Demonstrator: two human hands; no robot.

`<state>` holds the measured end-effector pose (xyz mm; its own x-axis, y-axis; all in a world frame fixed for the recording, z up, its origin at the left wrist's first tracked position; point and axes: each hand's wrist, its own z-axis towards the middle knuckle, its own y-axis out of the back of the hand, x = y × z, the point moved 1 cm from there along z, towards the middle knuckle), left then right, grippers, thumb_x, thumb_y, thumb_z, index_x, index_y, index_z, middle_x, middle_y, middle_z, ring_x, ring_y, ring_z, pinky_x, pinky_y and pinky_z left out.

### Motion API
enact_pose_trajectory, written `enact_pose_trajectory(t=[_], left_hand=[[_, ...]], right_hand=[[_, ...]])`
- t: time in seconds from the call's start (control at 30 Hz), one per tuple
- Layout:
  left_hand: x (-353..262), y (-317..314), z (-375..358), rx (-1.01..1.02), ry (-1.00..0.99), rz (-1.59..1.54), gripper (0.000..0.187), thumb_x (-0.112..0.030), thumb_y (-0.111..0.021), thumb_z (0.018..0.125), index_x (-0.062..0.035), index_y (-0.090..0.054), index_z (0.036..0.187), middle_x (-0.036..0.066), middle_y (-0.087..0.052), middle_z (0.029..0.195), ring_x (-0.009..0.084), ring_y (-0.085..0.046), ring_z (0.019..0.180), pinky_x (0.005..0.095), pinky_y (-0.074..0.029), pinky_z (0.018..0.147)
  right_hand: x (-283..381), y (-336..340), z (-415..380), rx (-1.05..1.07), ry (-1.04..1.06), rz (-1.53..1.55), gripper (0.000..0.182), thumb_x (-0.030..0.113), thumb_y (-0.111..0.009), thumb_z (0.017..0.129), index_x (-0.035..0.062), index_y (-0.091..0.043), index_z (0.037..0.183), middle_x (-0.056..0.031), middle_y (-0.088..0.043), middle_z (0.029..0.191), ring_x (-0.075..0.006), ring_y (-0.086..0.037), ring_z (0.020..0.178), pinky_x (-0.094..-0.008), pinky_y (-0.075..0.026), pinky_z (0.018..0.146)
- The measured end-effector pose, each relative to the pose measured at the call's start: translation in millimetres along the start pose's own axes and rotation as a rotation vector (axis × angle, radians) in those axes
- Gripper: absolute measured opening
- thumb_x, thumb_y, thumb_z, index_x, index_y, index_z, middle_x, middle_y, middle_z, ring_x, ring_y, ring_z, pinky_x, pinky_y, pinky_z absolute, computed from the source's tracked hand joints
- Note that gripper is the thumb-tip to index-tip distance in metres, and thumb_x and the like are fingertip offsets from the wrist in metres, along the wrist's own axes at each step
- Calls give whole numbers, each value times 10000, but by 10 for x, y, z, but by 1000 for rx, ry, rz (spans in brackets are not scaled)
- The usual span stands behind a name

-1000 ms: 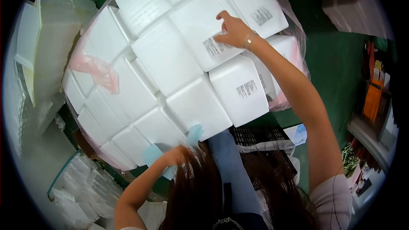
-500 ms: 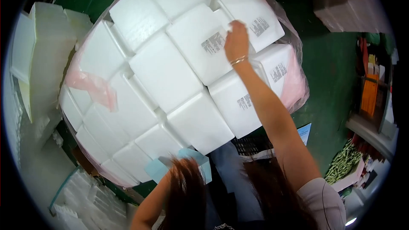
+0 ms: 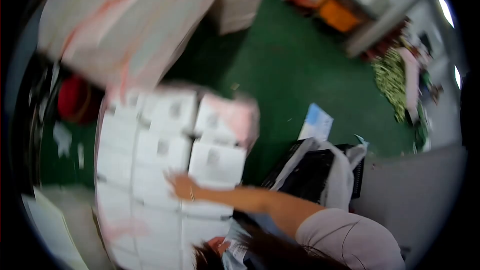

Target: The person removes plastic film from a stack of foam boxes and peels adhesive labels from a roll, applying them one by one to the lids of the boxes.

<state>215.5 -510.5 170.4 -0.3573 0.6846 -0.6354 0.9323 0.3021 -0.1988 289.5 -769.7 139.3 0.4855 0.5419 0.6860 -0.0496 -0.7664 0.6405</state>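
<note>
White foam-like boxes [image 3: 115,157] stand packed in a block, blurred by motion. Several carry a grey printed label [image 3: 163,146] on top. My right hand [image 3: 183,186] is over the box tops, fingers stretched out; nothing shows in it, and the blur hides whether it touches a box. At the bottom, my left hand [image 3: 218,244] is partly covered by hair and closed around light blue sheets [image 3: 234,252], with a whitish printed part showing.
Pink-tinted plastic film [image 3: 239,122] wraps the block's corner. A large wrapped stack [image 3: 130,25] rises beyond it. To the right, a black crate [image 3: 305,172] has white plastic over it, beside a blue-and-white sheet [image 3: 316,122] on the green floor [image 3: 280,75].
The view has swung to the right, bringing the crate and wrapped stack into sight. My right hand has moved off the labelled boxes to a box without a visible label. My left hand keeps the sheets.
</note>
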Motion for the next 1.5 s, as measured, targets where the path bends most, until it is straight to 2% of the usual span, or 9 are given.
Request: enact_pose_trajectory(t=[0.1, 0.17, 0.43, 0.63, 0.67, 1.1, 1.37, 1.4, 1.5], left_hand=[[-901, -195, -288, -44, -371, 425, 222, -155, -670, 810, 6, -638, 959, 47, -621, 753, 144, -536, 672, 253, -443, 622], [-1619, -519, -454, 71, -52, 139, 236, -135, -696, 792, 2, -657, 981, 40, -628, 751, 131, -550, 678, 258, -457, 628], [-3135, -2324, -615, 265, -366, 368, 330, -52, -680, 791, -8, -612, 1111, 93, -635, 728, 145, -594, 698, 257, -446, 594], [-4012, -3059, 194, 172, -512, 510, 236, -133, -694, 805, 27, -645, 972, 55, -585, 640, 113, -482, 566, 251, -392, 521], [-4155, -3130, 296, 164, -535, 529, 236, -133, -694, 805, 27, -645, 972, 55, -585, 640, 113, -482, 566, 251, -392, 521], [-4209, -4088, 508, 479, -313, 1104, 195, -211, -698, 826, -38, -681, 914, 37, -610, 658, 93, -519, 576, 251, -425, 531], [-3594, -3912, 440, 791, -711, 1134, 182, -189, -652, 813, -9, -656, 786, 48, -619, 652, 110, -530, 600, 270, -434, 555], [-3716, -4024, 105, 746, -415, 1106, 219, -203, -599, 843, 3, -649, 788, 54, -599, 633, 124, -509, 586, 286, -423, 550], [-3620, -3866, -10, 728, -410, 1181, 245, -209, -587, 847, 24, -640, 791, 48, -592, 635, 147, -502, 579, 301, -413, 543]], right_hand=[[179, 320, -1485, 390, 183, 450, 560, 519, -400, 925, 63, -525, 1226, -211, -602, 1132, -353, -583, 1026, -426, -429, 898], [390, 841, -2588, 223, -18, 595, 507, 501, -403, 931, 32, -595, 913, -203, -615, 898, -333, -610, 847, -424, -451, 782], [652, 2412, -5106, -401, -157, 607, 428, 396, -518, 918, -27, -577, 897, -198, -593, 778, -287, -576, 725, -365, -439, 674], [-560, 2812, -5692, -751, -471, 549, 494, 465, -530, 885, -13, -612, 979, -200, -642, 886, -331, -597, 795, -372, -454, 750], [-823, 2805, -5650, -741, -460, 629, 468, 454, -559, 880, 4, -617, 996, -149, -636, 861, -236, -571, 787, -333, -446, 742], [-836, 2274, -6421, -1000, -397, 1242, 281, 305, -633, 885, 33, -649, 956, 48, -588, 800, -55, -497, 750, -217, -410, 711], [-332, 1598, -6620, -1272, -562, 1275, 245, 263, -580, 919, 34, -666, 912, 53, -546, 718, -39, -448, 669, -198, -377, 617], [-216, 1619, -6628, -1320, -568, 1188, 245, 248, -565, 923, 28, -660, 868, 51, -524, 672, -40, -434, 633, -210, -364, 574], [28, 1657, -6654, -1397, -631, 1101, 246, 241, -570, 914, 21, -645, 832, 45, -515, 644, -41, -426, 608, -225, -359, 548]])
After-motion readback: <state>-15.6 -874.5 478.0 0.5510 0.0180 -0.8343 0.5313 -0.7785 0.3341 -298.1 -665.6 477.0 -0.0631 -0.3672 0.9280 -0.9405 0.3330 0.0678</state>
